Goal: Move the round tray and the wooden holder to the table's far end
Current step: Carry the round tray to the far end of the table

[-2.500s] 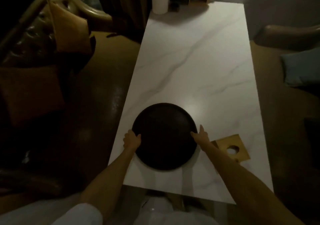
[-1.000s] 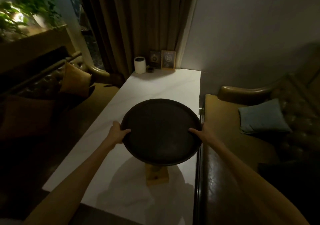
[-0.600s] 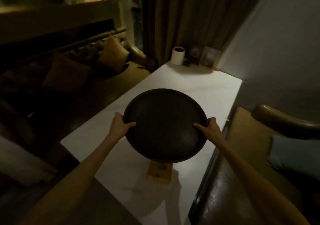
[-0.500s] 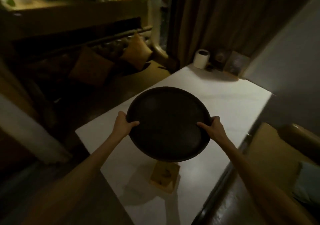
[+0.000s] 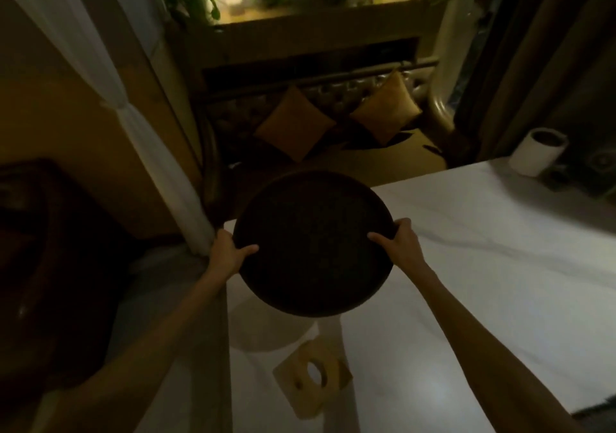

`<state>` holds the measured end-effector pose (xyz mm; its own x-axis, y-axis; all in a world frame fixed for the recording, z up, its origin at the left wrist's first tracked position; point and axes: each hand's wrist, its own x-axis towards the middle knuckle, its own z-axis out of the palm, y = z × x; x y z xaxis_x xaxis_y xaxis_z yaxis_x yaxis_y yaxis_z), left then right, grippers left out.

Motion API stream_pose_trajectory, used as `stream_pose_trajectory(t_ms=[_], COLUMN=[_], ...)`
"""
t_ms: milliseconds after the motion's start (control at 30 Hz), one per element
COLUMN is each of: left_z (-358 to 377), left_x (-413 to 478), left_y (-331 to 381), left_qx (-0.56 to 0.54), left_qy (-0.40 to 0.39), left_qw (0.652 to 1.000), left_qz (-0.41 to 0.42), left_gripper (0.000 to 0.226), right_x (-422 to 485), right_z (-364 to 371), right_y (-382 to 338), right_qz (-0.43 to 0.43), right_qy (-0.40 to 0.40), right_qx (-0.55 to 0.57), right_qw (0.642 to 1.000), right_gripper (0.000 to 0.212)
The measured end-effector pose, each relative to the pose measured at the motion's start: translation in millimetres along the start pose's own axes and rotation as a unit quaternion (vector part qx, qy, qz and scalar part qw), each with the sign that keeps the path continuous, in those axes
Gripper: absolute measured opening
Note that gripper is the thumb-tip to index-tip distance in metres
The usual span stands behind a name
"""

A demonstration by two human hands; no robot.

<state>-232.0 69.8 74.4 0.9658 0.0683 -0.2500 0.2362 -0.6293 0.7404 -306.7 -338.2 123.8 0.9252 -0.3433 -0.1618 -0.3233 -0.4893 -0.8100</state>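
A dark round tray is held in the air above the white marble table, partly over the table's left edge. My left hand grips its left rim and my right hand grips its right rim, thumbs inside. The wooden holder, a pale square block with a round hole, lies flat on the table below the tray, near me.
A white cylindrical container and a dark framed card stand at the table's far right end. A tufted sofa with orange cushions lies beyond the table. A white tied curtain hangs at left.
The tray was lifted off the table with both hands and carried up. My view has swung left, so the table's far end now sits at the right. The holder has stayed on the table.
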Motion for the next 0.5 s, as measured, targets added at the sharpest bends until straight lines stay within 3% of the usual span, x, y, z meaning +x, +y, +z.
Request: stream_pose_trajectory(t_ms=[233,500], left_z=[17,118], left_x=[-39,-58], left_y=[100,199], left_qx=[0.011,0.009], left_qy=[-0.004,0.004], left_qw=[1.0,0.997], left_qz=[0.025,0.075], left_gripper=[0.072,0.046], right_x=[-2,46], right_z=[-40,-139], right_y=[18,88], right_qz=[0.004,0.004], right_qy=[0.03,0.045], right_qx=[0.003,-0.025], right_qw=[1.0,0.999], right_gripper=[0.058,0.058])
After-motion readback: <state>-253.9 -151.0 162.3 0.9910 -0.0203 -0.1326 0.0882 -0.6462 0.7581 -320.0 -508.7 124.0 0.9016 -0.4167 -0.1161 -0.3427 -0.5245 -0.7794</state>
